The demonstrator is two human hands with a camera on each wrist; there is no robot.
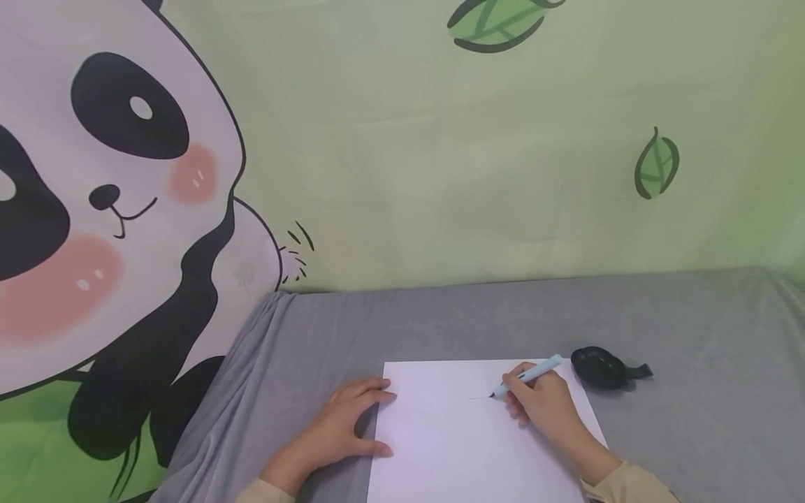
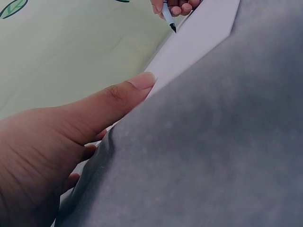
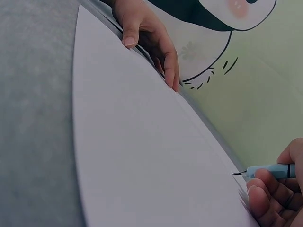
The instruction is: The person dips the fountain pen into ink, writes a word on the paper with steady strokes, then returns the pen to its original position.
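A large white sheet of paper [image 1: 440,440] lies on the grey cloth. My right hand [image 1: 544,405] pinches a light blue pen [image 1: 534,372] with a dark pointed tip, which meets the upper part of the sheet. Left of the tip runs a short, thin line [image 1: 478,398]. In the right wrist view the pen [image 3: 270,171] juts out from between curled fingers. My left hand [image 1: 342,423] rests at the paper's left edge, its thumb and fingers spread apart and touching the margin. The left wrist view shows that thumb [image 2: 118,97] lying along the edge.
A small black leaf-shaped dish [image 1: 600,368] with a stubby handle sits just right of the sheet's upper corner. Grey cloth [image 1: 704,391] covers the table. Behind it hangs a pale green backdrop [image 1: 409,175] with a printed panda [image 1: 201,279] and leaves.
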